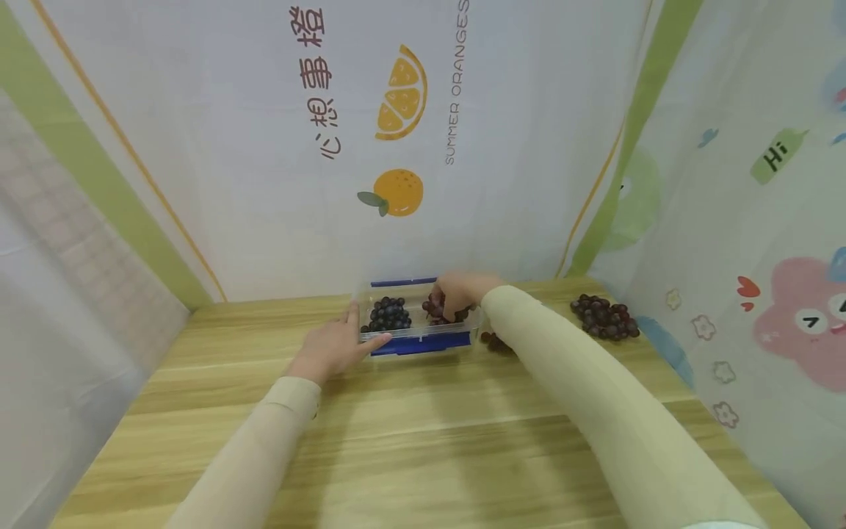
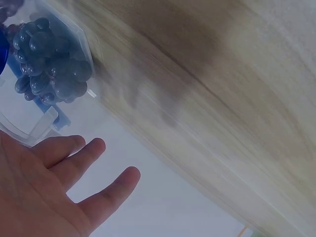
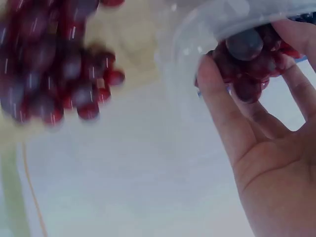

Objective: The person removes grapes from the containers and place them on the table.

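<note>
A clear plastic box (image 1: 456, 330) with blue clip flaps stands at the back of the table. Dark blue-black grapes (image 1: 388, 316) lie in its left half. My left hand (image 1: 330, 347) rests against the box's left end, its thumb stretched along the front rim; the left wrist view shows the fingers spread and straight. Inside the right half, my right hand (image 1: 461, 290) grips a bunch of red grapes (image 3: 249, 69), with thumb and fingers around it in the right wrist view. The hand hides part of this bunch in the head view.
Another bunch of red grapes (image 1: 604, 317) lies on the wooden table (image 1: 396, 441) to the right. More grapes (image 1: 494, 342) show beside the box, partly covered by the right sleeve (image 1: 568, 360). A printed white curtain (image 1: 251, 184) hangs right behind the table's back edge.
</note>
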Tool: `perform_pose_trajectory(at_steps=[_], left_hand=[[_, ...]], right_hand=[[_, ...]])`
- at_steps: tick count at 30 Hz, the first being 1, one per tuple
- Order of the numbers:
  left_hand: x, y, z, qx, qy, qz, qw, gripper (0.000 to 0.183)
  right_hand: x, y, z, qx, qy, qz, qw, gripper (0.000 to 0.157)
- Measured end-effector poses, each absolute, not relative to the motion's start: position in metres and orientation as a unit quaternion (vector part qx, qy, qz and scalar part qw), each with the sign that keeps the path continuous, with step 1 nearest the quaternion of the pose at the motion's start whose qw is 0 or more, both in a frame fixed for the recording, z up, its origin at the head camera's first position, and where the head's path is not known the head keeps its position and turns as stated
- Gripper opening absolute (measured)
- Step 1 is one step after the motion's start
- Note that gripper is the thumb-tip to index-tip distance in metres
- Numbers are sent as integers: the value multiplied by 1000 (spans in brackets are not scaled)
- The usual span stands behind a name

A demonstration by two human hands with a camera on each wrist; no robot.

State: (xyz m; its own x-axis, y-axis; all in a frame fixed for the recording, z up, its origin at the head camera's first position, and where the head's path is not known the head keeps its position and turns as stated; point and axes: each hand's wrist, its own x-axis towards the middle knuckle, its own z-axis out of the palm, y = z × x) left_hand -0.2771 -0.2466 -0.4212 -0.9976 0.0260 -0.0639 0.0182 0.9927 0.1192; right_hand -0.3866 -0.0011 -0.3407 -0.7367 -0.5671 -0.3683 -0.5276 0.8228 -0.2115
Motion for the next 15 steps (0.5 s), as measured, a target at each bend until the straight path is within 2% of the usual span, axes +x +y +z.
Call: perform_pose_trajectory(at_steps=[9, 15], left_hand=[[-278, -245, -420, 10, 998, 54, 31, 120], [-276, -248, -418, 16, 996, 73, 43, 105]], right_hand=[[-380, 7, -297, -335, 929, 36, 156, 34], [-374, 5, -288, -341, 926, 80, 141, 27]])
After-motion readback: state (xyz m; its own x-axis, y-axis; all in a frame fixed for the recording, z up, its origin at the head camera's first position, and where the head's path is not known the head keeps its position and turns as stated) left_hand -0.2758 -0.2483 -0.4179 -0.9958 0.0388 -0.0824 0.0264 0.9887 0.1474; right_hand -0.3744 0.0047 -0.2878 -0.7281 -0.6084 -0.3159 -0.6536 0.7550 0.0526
